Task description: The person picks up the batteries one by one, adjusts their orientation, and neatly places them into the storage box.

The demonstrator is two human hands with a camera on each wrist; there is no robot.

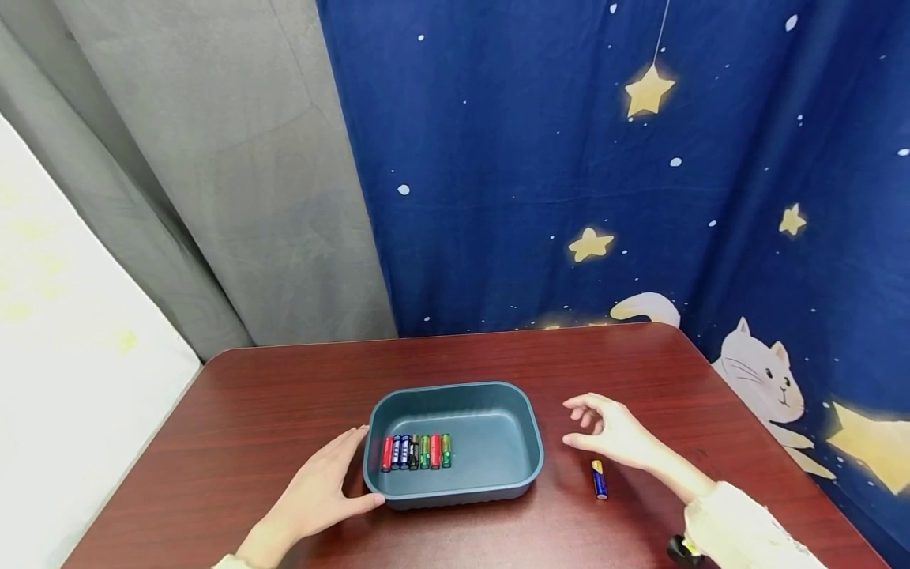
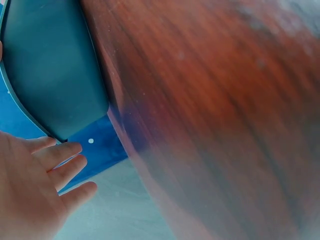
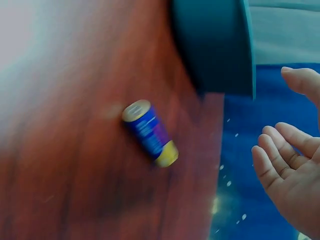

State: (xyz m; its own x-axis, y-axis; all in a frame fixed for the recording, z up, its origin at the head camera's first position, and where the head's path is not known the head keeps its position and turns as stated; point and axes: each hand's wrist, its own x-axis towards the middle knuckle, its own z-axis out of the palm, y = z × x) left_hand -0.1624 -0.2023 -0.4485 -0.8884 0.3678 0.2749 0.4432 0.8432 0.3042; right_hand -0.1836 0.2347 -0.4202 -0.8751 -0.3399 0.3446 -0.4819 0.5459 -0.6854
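Note:
A teal rectangular bin sits on the table, with several batteries in red, blue, black and green lined up side by side on its left half. My left hand is at the bin's left end, fingertips and thumb right at the rim. In the left wrist view the left fingers are spread beside the bin's corner. My right hand hovers right of the bin, fingers loosely bent and holding nothing. Just below it a blue and yellow battery lies on the table; the right wrist view shows this battery slightly blurred.
The dark red wooden table runs back to a grey curtain and a blue starry curtain. A small black object is by the right sleeve. A white surface borders the table's left side.

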